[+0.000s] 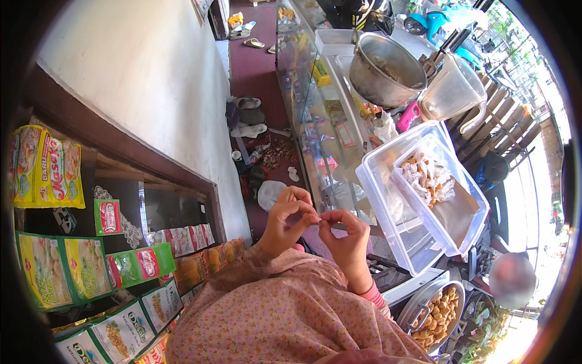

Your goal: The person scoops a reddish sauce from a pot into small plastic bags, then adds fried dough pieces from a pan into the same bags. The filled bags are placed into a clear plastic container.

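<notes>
My left hand and my right hand meet at the fingertips in front of my patterned garment. Between them they pinch a tiny whitish thing, too small to name. Right of my hands stands a large clear plastic container. A smaller clear container rests tilted on it, with a brown sheet and knotted plastic bags of orange-brown food inside. Just beyond my left hand, a white plastic bag lies low by the wall.
A glass display case runs ahead. On it stand a metal pot and a clear plastic jug. A pot of fried food is at lower right. Seasoning sachets hang at left; shoes lie on the floor.
</notes>
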A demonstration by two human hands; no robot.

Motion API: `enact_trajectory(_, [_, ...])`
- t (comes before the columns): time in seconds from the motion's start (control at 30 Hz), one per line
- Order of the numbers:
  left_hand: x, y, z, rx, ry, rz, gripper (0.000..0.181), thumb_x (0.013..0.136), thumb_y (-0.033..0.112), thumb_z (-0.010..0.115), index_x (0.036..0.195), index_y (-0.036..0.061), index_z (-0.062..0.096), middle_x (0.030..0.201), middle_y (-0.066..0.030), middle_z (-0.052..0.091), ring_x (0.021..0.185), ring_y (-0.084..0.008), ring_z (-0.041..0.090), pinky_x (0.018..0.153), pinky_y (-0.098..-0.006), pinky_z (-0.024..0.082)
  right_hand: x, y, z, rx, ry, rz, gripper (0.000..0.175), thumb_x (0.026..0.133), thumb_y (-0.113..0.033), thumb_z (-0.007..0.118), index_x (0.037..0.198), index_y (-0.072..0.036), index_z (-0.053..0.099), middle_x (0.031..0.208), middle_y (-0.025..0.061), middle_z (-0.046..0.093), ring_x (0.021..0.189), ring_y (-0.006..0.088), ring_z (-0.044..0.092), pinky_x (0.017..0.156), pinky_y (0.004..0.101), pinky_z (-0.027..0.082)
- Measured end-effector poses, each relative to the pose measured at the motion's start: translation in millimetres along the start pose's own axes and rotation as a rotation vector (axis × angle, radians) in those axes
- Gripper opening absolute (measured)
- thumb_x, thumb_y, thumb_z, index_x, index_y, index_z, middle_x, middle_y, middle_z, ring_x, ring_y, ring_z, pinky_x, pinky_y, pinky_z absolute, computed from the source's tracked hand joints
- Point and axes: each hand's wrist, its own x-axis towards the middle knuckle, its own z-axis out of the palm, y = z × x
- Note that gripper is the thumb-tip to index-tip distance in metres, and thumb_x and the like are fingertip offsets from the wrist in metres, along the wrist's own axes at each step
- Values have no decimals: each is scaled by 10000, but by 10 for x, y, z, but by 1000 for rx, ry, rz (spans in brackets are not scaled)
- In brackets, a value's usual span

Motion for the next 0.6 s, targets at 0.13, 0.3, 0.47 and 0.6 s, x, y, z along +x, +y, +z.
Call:
enact_trajectory(0.13, [-2, 109, 142, 288, 45, 192, 84, 795, 103, 736, 792, 50, 671, 947, -68, 565, 917, -235, 493, 831, -355, 394, -56, 34, -121, -48, 32, 7, 85, 745, 20, 706, 822, 20, 671, 728, 86, 680, 687, 137, 661, 655, 262, 518])
enact_trajectory(0.3, [-46, 181, 337, 301, 17, 180, 106, 818, 135, 706, 814, 45, 650, 939, -81, 559, 917, -257, 477, 836, -370, 384, -153, 67, -309, -7, 14, -3, 120, 749, 28, 709, 865, 16, 683, 767, 104, 694, 699, 152, 677, 658, 272, 535])
enact_trajectory(0.47, [-179, 252, 510, 223, 76, 119, 139, 842, 145, 684, 815, 24, 621, 932, -91, 548, 926, -255, 481, 850, -359, 382, -204, 75, -425, 46, -21, -43, 125, 755, 39, 702, 875, 16, 678, 793, 100, 700, 715, 144, 676, 667, 265, 538])
enact_trajectory(0.6, [-246, 326, 572, 142, 92, 82, 135, 848, 132, 681, 811, 20, 615, 931, -96, 543, 913, -241, 492, 839, -343, 392, -293, 23, -474, 39, 49, -75, 90, 761, 36, 691, 847, 24, 666, 766, 66, 677, 706, 115, 637, 687, 249, 507])
